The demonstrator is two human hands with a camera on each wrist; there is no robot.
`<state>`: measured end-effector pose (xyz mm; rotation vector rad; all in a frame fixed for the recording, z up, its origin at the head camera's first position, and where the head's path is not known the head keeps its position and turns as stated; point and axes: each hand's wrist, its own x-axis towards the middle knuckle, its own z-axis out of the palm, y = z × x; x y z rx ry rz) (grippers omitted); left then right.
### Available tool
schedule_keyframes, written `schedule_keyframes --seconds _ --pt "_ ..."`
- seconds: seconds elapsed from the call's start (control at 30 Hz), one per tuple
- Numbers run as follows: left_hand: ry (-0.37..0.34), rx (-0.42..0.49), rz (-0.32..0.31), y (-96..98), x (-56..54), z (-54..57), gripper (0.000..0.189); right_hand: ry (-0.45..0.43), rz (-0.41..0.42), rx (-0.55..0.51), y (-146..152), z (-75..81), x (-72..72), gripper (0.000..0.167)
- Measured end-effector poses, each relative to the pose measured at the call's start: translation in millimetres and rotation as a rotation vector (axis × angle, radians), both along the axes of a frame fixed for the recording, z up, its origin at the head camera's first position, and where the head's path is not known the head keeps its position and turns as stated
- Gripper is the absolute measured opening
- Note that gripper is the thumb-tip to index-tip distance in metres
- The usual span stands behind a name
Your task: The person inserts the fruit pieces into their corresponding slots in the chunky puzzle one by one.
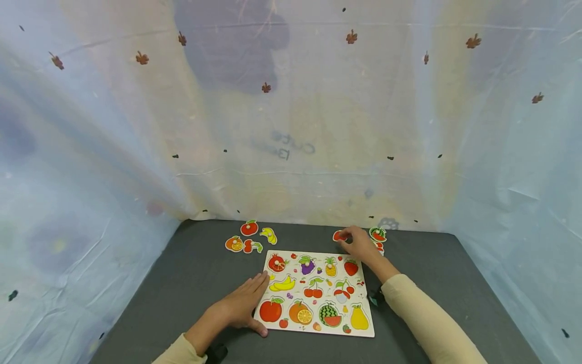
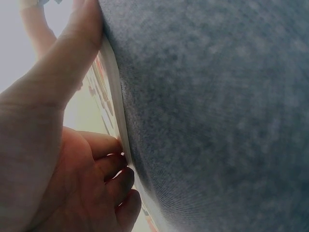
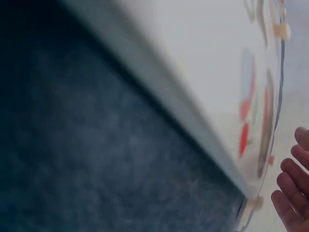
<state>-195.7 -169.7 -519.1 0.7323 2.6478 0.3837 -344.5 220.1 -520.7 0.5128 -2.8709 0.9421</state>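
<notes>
A white fruit puzzle board [image 1: 291,255] lies on the dark table, carrying several brightly coloured fruit pictures. My left hand [image 1: 245,302] rests along its left edge with the fingers straight. In the left wrist view, that hand's fingertips [image 2: 126,200] touch the board's rim [image 2: 117,96]. Beyond the back right corner, my right hand [image 1: 364,245] reaches to a red fruit piece [image 1: 337,235], index finger and thumb apart on either side of it. The right wrist view catches only loosely bent fingers [image 3: 289,193] at its right edge; the red piece cannot be made out there.
At the back left lie loose pieces: a red round fruit [image 1: 249,228], bananas [image 1: 269,235], an orange [image 1: 234,244] and cherries [image 1: 252,246]. A watermelon piece [image 1: 378,234] sits right of my right hand, above a partly hidden piece [image 1: 379,246]. A patterned curtain [image 1: 291,126] surrounds the table.
</notes>
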Motion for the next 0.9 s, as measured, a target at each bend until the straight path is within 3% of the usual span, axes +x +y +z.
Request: schedule_keyframes --seconds 0.37,0.57,0.9 --pt "0.002 0.007 -0.006 0.0 0.4 2.3 0.136 -0.017 -0.049 0.008 6 -4.5 -21.3 0.018" --pt "0.009 0.008 -0.013 0.0 0.7 3.1 0.136 -0.049 -0.058 0.009 4 -0.2 -24.8 0.024" --pt "0.006 0.007 -0.012 -1.0 -0.7 0.1 0.136 -0.076 -0.088 0.015 -2 2.5 -25.5 0.020"
